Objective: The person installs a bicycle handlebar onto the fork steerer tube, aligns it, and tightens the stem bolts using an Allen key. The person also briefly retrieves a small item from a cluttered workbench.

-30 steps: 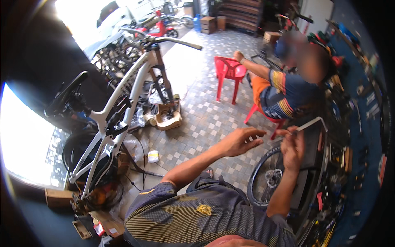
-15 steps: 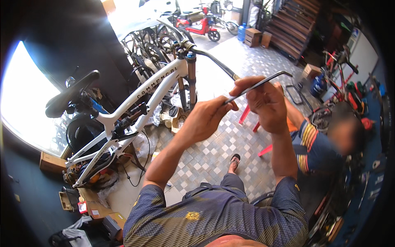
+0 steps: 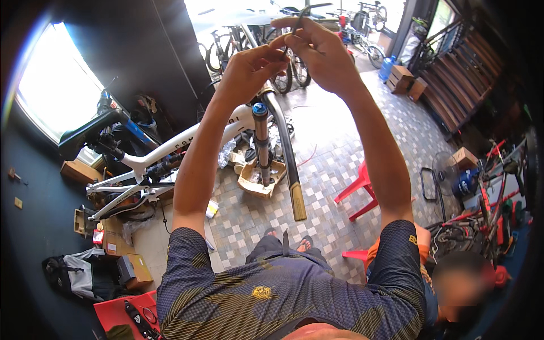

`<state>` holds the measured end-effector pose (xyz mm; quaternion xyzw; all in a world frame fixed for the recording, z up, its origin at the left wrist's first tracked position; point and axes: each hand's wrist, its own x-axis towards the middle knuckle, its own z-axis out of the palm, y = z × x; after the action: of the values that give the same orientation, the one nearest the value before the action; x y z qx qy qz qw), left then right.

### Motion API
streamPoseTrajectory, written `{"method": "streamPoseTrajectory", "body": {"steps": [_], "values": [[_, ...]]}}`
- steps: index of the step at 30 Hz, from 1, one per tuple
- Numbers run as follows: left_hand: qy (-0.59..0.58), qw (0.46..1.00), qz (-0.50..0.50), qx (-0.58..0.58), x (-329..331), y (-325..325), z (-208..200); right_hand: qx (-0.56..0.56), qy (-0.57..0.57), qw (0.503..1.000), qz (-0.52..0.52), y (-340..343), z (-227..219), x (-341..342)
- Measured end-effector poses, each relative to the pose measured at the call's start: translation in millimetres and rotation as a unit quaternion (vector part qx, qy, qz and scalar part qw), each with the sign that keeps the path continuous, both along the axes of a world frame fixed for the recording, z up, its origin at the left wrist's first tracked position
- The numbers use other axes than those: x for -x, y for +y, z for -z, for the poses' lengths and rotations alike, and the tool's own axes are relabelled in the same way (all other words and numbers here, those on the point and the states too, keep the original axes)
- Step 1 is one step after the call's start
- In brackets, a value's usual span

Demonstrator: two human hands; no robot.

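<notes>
A thin, dark, L-shaped metal hex key (image 3: 306, 11) showed past the front end of the white-painted bicycle frame (image 3: 158, 156), its bent end farthest from the frame. The bare right hand (image 3: 321, 54) had its fingers partly closed on the key, which crossed them at a slant. The bare left hand (image 3: 247, 71) was half curled, fingertips at the key's near end — whether they gripped it, I could not tell. A dark, tan-ended handlebar (image 3: 286, 150) and an open brown cardboard box (image 3: 256, 188) were near the frame's front; a red plastic chair (image 3: 362, 186) stood right of the frame — well apart.
</notes>
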<state>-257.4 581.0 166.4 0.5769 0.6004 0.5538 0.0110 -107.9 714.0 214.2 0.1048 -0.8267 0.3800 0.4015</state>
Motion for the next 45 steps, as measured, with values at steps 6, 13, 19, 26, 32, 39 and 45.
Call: {"method": "streamPoseTrajectory", "body": {"steps": [6,13,19,26,32,39,45], "values": [[-0.060,0.997,-0.037,0.036,70.7,41.2,24.7,0.043,0.002,0.998,0.034,45.0,30.5,105.5],[-0.094,0.992,-0.068,0.044,117.7,54.3,58.5,0.057,-0.086,0.994,0.030,52.8,46.0,152.6],[-0.120,0.988,-0.085,0.045,135.2,58.9,70.9,0.066,-0.076,0.995,-0.001,62.2,59.3,175.4],[-0.107,0.987,-0.110,0.054,133.1,58.6,72.2,0.061,-0.123,0.990,-0.042,72.4,59.6,184.8],[-0.132,0.984,-0.098,0.060,134.6,59.2,72.9,0.062,-0.139,0.986,-0.061,80.9,57.8,190.4],[-0.120,0.987,-0.085,0.068,133.8,62.8,75.0,0.091,-0.118,0.988,-0.031,88.2,65.2,191.0],[-0.132,0.984,-0.106,0.048,132.6,61.9,78.8,0.071,-0.093,0.993,-0.014,75.9,67.4,191.3]]}}
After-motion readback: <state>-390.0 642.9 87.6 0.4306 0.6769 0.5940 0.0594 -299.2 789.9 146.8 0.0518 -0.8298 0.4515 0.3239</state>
